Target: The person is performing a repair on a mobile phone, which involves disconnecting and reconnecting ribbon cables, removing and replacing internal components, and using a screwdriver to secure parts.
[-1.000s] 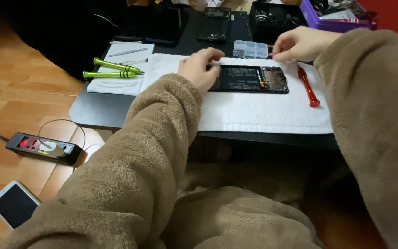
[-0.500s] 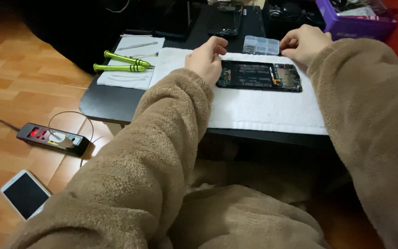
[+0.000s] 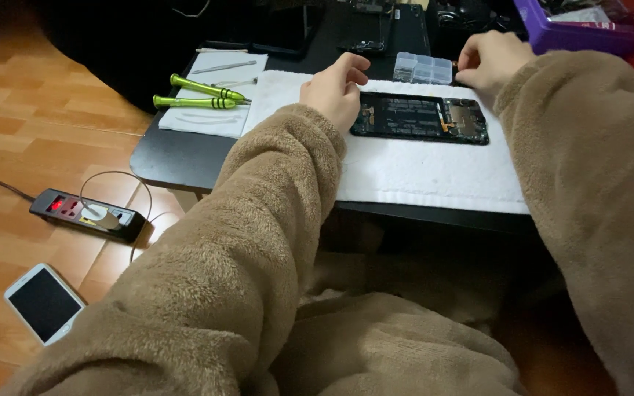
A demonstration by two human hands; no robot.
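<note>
Opened phone (image 3: 420, 117) on white towel (image 3: 420, 172), left hand (image 3: 335, 92) steadying, fuzzy sleeves

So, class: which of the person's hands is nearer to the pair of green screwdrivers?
Left. The left hand rests at the opened phone's left end, nearer the green screwdrivers. The right hand is at the phone's far right corner, beside the clear parts box.

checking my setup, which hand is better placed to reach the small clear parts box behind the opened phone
Probably the right. The right hand sits at the far right corner of the opened phone, right beside the clear parts box. The left hand rests at the phone's left end, farther from the box.
</note>
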